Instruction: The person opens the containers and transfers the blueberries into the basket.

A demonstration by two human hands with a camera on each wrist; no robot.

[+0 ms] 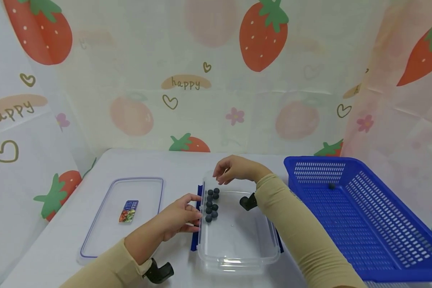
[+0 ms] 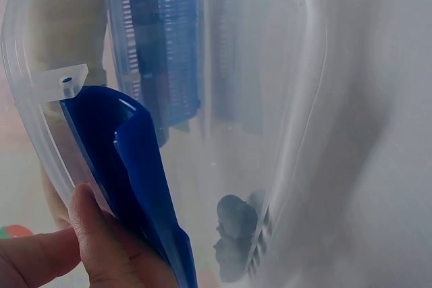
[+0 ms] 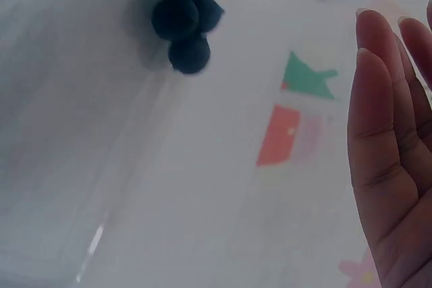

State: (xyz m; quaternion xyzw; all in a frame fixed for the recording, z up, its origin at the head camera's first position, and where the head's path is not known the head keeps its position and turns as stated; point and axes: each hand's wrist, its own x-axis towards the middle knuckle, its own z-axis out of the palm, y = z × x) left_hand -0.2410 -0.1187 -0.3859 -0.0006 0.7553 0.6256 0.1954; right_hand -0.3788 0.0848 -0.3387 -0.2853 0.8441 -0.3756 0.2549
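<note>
A clear plastic box point(image 1: 237, 244) with blue side latches stands on the white table. Several dark blueberries point(image 1: 209, 204) lie clustered along its left inner side, and the left wrist view shows blueberries point(image 2: 236, 217) through the clear wall. My left hand point(image 1: 177, 218) rests at the box's left side, fingers extended against the rim and the blue latch point(image 2: 135, 160). Above the far left corner of the box hovers my right hand point(image 1: 237, 168), its fingers loosely bent in the head view. Nothing shows in its grasp, and the right wrist view has its fingers point(image 3: 374, 106) apart from the blueberries point(image 3: 189, 55).
A blue perforated basket point(image 1: 342, 216) stands to the right, with one blueberry point(image 1: 332, 186) near its far end. On the left lies a clear lid point(image 1: 104, 232) with a blue rim and a printed label point(image 1: 128, 211). A strawberry-printed cloth point(image 1: 197, 108) hangs behind the table.
</note>
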